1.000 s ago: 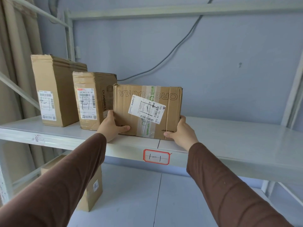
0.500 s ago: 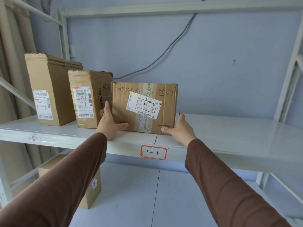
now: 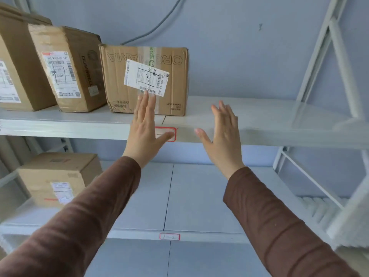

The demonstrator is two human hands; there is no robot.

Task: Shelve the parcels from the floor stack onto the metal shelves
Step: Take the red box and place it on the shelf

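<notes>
1. A brown cardboard parcel with a tilted white shipping label (image 3: 146, 80) stands on the white metal upper shelf (image 3: 259, 116), centre-left of the frame, beside two taller cardboard boxes (image 3: 69, 70).
2. Left hand (image 3: 145, 130) and right hand (image 3: 223, 136), fingers spread, hold nothing in front of the shelf edge.
3. Another taped cardboard box (image 3: 58, 176) sits lower left.

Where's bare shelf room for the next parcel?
Upper shelf: bare from the ORGATAMA box rightward to the frame upright; its left end is crowded with three boxes. Lower shelf: bare right of the single box.
</notes>
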